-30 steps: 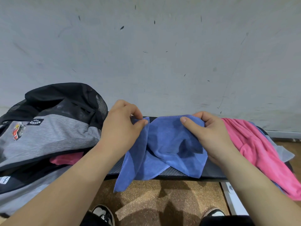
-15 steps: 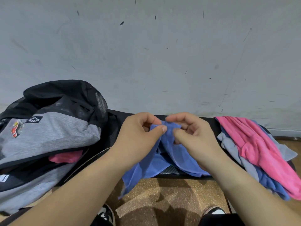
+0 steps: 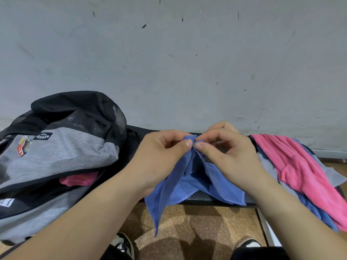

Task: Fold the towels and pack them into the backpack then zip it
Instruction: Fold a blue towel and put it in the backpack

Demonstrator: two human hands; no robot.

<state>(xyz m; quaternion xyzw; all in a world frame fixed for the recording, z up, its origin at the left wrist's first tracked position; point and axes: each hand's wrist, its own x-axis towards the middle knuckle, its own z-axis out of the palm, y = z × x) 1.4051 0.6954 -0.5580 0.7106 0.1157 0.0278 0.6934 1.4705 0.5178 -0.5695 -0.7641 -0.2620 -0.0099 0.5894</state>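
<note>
A blue towel (image 3: 189, 182) hangs in front of me over the black table edge (image 3: 210, 201). My left hand (image 3: 159, 160) and my right hand (image 3: 231, 156) each pinch a top corner of it, thumbs almost touching. At the left lies a grey and black backpack (image 3: 62, 152) with its zip open, and a pink towel (image 3: 78, 180) shows inside the opening. On the right lies a pile with a pink towel (image 3: 304, 171) on top of grey (image 3: 270, 166) and blue (image 3: 317, 212) ones.
A scuffed grey wall (image 3: 187, 62) stands right behind the table. Below the table is a brown speckled floor (image 3: 187, 229), where my two shoes show at the bottom edge. A white table leg (image 3: 266, 231) stands at the lower right.
My hands came together from about a towel's width apart, bringing the blue towel's two top corners to meet. The towel now hangs doubled and narrower.
</note>
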